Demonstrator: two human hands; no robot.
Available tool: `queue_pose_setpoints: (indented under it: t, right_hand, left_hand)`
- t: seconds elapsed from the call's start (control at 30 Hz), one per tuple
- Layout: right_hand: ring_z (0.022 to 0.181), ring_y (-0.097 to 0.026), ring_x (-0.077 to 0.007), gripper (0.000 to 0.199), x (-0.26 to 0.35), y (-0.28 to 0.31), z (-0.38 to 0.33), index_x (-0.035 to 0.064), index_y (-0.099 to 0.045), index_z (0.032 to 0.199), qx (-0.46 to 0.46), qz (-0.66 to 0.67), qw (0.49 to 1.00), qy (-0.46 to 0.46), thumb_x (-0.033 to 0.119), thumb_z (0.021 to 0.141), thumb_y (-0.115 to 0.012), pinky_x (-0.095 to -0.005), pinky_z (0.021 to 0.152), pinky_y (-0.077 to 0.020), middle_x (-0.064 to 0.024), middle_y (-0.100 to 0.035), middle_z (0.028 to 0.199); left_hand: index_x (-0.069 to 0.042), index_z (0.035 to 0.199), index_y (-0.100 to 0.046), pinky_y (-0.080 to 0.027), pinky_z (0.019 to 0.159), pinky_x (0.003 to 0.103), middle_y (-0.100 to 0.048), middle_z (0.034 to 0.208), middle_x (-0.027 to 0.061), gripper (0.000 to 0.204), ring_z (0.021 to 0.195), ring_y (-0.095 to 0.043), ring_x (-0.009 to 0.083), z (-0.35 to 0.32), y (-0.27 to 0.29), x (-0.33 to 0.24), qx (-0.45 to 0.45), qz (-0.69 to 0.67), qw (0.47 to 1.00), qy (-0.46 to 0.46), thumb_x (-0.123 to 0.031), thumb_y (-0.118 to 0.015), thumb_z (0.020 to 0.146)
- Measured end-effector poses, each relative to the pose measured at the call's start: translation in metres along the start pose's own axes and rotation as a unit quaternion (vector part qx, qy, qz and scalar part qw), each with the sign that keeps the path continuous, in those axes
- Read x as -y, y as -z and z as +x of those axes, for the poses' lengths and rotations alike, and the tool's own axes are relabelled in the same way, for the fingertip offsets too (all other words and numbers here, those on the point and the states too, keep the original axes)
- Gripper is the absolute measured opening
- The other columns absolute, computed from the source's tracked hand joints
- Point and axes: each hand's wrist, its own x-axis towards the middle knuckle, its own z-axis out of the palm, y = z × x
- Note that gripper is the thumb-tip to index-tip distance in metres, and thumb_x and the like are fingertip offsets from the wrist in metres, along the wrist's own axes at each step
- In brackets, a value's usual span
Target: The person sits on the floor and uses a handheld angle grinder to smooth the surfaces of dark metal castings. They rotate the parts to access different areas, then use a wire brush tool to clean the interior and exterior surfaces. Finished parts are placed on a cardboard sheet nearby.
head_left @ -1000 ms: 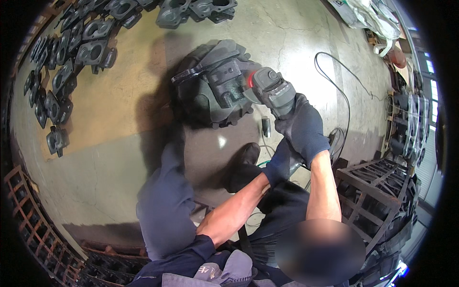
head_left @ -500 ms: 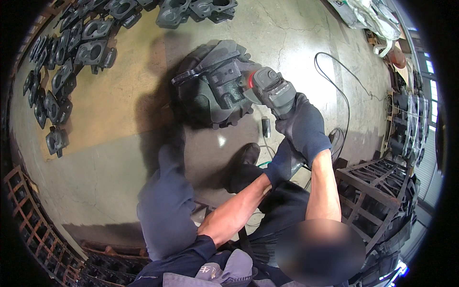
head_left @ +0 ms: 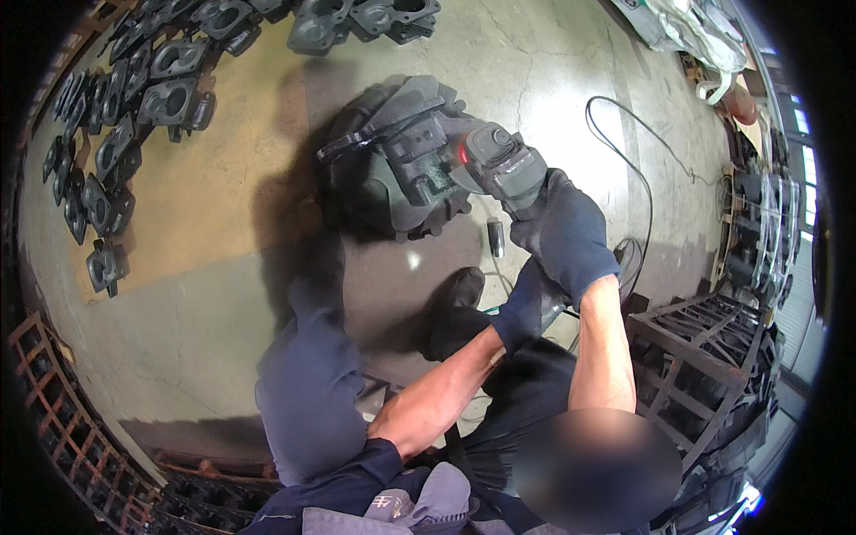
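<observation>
My right hand [head_left: 569, 234], in a dark glove, is wrapped around the body of a grey angle grinder [head_left: 505, 162]. Below it, my left hand [head_left: 533, 301], gloved too, is closed at the tool's rear end; its fingers are partly hidden behind the right wrist. A dark cast-metal part [head_left: 421, 153] rests on a bulky round black block [head_left: 361, 192] in front of me. The grinder's head, with a red ring at its disc, meets the right side of that casting. The disc itself is largely covered by the guard.
Many similar castings [head_left: 168, 102] lie on a tan sheet at the left. A small black cylinder [head_left: 496, 239] stands near my shoe [head_left: 465, 287]. A black cable [head_left: 646, 183] curls across the floor at right, beside a metal rack [head_left: 687, 343]. White sacks [head_left: 687, 36] sit at the far right.
The grinder's head has shifted slightly left and tilted a little against the casting, with my right hand moving along. The casting and block stay in place.
</observation>
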Motion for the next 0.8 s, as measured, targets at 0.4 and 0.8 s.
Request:
queue_pose_setpoints:
  t: [0.4,0.8]
  right_hand:
    - [0.093,-0.070,-0.0407,0.056,0.001,0.002,0.002,-0.0014,-0.061,0.115,0.006,-0.003,1.000,0.004,0.021,0.066,-0.078,-0.0432,0.085,-0.0557,-0.0248,-0.072,0.096]
    - [0.090,-0.071,-0.0404,0.055,0.001,0.000,0.003,-0.0014,-0.062,0.113,-0.003,-0.010,1.000,0.018,0.023,0.066,-0.080,-0.0435,0.084,-0.0558,-0.0244,-0.072,0.094]
  left_hand:
    - [0.000,0.145,-0.036,-0.041,0.108,0.031,-0.049,0.139,0.0082,0.045,0.127,-0.049,0.0153,-0.003,-0.006,0.004,-0.019,-0.008,1.000,-0.011,-0.005,-0.052,0.103]
    - [-0.001,0.147,-0.033,-0.039,0.111,0.032,-0.046,0.142,0.0081,0.047,0.129,-0.047,0.0151,0.003,0.004,0.023,-0.015,-0.107,0.994,0.000,-0.006,-0.051,0.104]
